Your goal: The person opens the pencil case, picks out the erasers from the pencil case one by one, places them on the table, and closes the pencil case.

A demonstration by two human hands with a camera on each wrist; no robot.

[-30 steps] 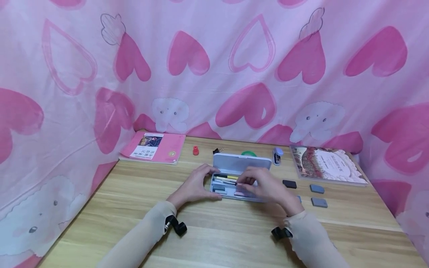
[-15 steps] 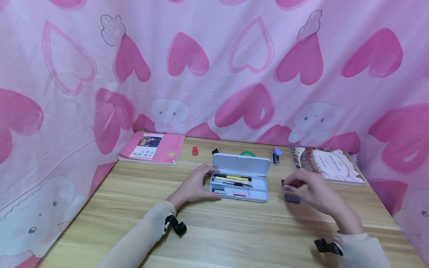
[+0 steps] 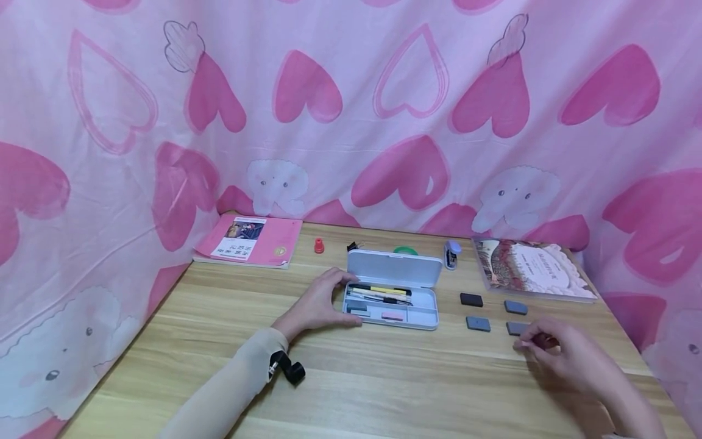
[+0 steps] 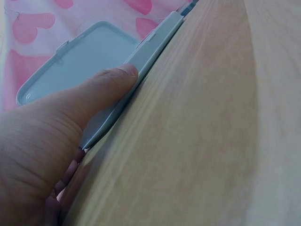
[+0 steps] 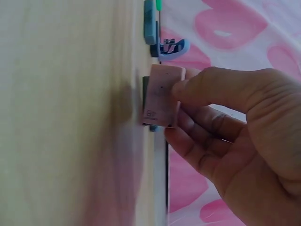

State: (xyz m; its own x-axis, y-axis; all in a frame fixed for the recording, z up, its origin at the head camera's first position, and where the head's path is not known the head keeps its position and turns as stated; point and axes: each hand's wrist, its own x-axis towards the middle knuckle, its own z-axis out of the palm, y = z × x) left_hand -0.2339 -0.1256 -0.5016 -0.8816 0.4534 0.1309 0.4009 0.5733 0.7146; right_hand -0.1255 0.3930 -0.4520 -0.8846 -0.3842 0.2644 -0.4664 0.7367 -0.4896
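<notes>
My left hand [image 3: 318, 303] holds the left end of a pale blue pencil case [image 3: 423, 319], its thumb along the front edge. The case's lid stands raised. Inside lie pens [image 3: 381, 294], a pink eraser [image 3: 392, 316] and greenish-grey erasers [image 3: 358, 308] at the left. To the right of the case, my right hand [image 3: 567, 353] pinches another pink eraser [image 5: 162, 96] between thumb and fingers, above the table. Close to its fingertips lies a grey eraser [image 3: 516, 328]. A black eraser [image 3: 471, 299] and two blue-grey ones, left [image 3: 478, 324] and right [image 3: 515, 307], lie nearby.
A pink book [image 3: 274, 241] lies at the back left, another book [image 3: 534, 271] at the back right. Along the back stand a red stamp-like piece [image 3: 319, 246], a black binder clip [image 3: 353, 247], a green round item [image 3: 405, 250] and a purple stapler [image 3: 452, 255].
My right hand has left the pencil case, passed over the erasers and moved to the front right, now showing a pink eraser in its fingers. The left hand has stayed on the case.
</notes>
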